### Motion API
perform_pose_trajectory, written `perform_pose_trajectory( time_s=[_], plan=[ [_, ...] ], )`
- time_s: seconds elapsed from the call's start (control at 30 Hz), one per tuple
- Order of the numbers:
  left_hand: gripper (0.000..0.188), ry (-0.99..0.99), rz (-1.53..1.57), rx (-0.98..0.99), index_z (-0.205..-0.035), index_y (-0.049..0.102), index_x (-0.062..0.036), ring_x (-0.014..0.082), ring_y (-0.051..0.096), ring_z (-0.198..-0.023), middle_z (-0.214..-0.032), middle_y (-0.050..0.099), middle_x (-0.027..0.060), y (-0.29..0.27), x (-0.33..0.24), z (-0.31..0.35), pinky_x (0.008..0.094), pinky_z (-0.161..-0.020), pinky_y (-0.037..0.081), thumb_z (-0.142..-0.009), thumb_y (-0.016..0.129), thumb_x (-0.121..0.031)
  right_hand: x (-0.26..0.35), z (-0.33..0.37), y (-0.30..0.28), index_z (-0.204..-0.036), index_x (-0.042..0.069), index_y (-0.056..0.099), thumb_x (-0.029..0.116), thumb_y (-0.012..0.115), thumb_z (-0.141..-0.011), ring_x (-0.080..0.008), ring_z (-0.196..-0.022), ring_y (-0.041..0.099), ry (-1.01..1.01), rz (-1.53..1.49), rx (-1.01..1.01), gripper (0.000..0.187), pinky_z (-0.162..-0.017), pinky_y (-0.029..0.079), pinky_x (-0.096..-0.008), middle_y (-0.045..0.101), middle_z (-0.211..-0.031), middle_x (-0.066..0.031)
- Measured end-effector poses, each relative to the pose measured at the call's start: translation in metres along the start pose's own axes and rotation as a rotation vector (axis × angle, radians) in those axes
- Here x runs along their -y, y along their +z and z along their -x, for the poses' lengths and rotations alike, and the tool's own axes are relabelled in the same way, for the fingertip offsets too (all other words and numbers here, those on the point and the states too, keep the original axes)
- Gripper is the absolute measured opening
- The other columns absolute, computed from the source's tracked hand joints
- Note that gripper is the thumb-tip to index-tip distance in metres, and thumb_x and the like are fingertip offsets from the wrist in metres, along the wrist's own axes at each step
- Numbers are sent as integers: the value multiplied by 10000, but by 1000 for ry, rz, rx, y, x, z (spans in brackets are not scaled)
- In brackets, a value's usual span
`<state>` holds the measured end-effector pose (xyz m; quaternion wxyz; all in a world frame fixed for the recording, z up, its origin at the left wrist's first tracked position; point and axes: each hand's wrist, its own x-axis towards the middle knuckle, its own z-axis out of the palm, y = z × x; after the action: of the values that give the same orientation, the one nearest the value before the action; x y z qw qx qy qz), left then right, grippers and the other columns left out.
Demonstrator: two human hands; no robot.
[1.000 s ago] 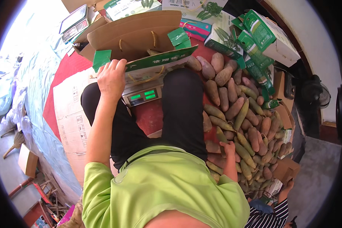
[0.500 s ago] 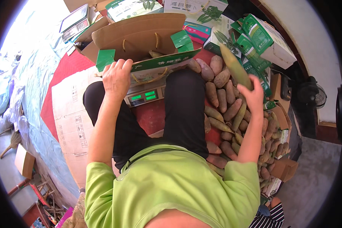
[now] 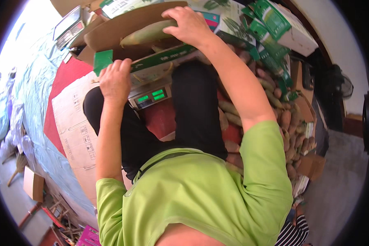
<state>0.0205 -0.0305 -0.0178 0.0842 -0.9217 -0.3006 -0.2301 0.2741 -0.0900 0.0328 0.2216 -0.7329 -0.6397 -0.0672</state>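
Note:
My left hand is closed on the near left edge of an open cardboard box with a green printed front and a rope handle. The box rests on a digital scale with green lit displays, just beyond my knees. A long, pale green radish lies slantwise in the box's opening. My right hand is at its right end, thumb over it and fingers along the far side. Lower in the box, part of another radish shows; the rest is hidden by the front wall.
Piled at my right are reddish-brown sweet potatoes with some green radishes among them. Green and white boxes stand at the back right, near a black fan. Flattened cardboard lies left of my legs. Another scale stands back left.
My right hand has carried the radish from above the pile leftward into the box's opening. My left hand stays on the box edge. The view has shifted slightly.

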Motion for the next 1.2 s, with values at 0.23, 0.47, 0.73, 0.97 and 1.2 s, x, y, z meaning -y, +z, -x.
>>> perform_pose_trajectory(
  time_s=[0.23,0.47,0.73,0.97,1.2],
  plan=[
    [179,9,-31,-8,-1006,601,-172,210,617,-843,-879,616,10,1,2,-1,357,-722,462,-827,616,-179,-67,88,-14,-1072,63,642,216,687,-798,-194,-850,653,247,-306,-171,317,-756,501,-287,678,-984,-100],
    [171,14,-27,20,-1027,599,-167,234,619,-865,-922,635,17,1,-1,2,366,-729,459,-859,591,-195,-145,315,21,-1062,68,637,219,687,-779,-247,-903,654,902,-309,0,325,-795,508,-341,679,-973,-122],
    [173,15,-55,-5,-1028,607,-170,231,621,-871,-929,640,10,5,-6,0,361,-731,464,-860,589,-203,-108,570,123,-953,28,667,106,719,-740,-181,-739,633,1484,-386,223,233,-672,516,-328,671,-853,-98],
    [181,31,-91,-5,-1038,603,-153,256,626,-843,-941,645,17,8,-2,3,378,-702,473,-867,588,-210,-43,603,140,-960,44,656,112,733,-723,-180,-670,618,1737,-420,334,259,-598,509,-330,662,-821,-95],
    [235,-6,-96,49,-1091,595,-143,282,632,-884,-1009,654,50,12,1,2,395,-714,490,-887,575,-258,-18,599,117,-1116,111,583,136,608,-775,-337,-980,580,1649,79,525,343,-830,493,-418,602,-1043,-123]
  ],
)
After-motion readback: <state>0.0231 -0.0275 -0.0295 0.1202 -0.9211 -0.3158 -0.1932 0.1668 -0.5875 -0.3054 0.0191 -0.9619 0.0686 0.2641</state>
